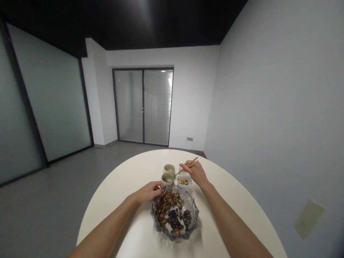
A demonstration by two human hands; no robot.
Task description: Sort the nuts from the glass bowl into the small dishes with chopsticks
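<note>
My right hand (197,172) is closed around a pair of wooden chopsticks (192,163). Their tips point down and left, beside the near small beige cup (167,178). My left hand (151,191) has its fingers curled at the left rim of a scalloped glass bowl (195,215), close to that cup; whether they grip the rim, the cup or a small item is unclear. In the bowl lie brown, elongated pieces (169,202) and dark, dried-fruit-like pieces (176,219) over something white. A white square dish (183,186) with pale tan pieces (183,181) stands below my right hand.
Behind the near cup stands a second beige cup (169,168). Another white dish (182,170) is partly hidden by my right hand. Everything rests on a round cream table (129,175). A wall (255,125) rises to the right of the table.
</note>
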